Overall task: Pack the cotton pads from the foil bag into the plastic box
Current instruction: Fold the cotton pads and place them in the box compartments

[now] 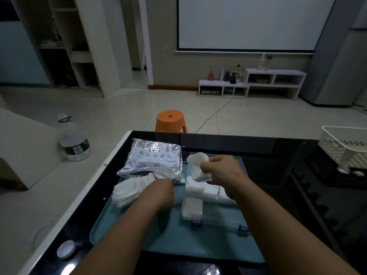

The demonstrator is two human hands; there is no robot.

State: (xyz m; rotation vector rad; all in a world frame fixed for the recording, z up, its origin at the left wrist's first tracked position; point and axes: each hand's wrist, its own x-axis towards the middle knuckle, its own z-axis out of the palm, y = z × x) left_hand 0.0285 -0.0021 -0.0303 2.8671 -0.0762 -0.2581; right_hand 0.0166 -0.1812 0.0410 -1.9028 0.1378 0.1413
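Two hands work above a black table [258,143], over a teal tray [178,241]. The foil bag [153,157] lies far left, mouth toward the person, with loose pads [125,192] spilled before it. The plastic box [234,222] sits to its right, several compartments already white. The right hand [222,169] pinches a stack of pads [198,167] directly above the box's far end (so the drop looks straight down). The left hand [160,192] reaches into the spill; its fingers are hidden, grip unclear.
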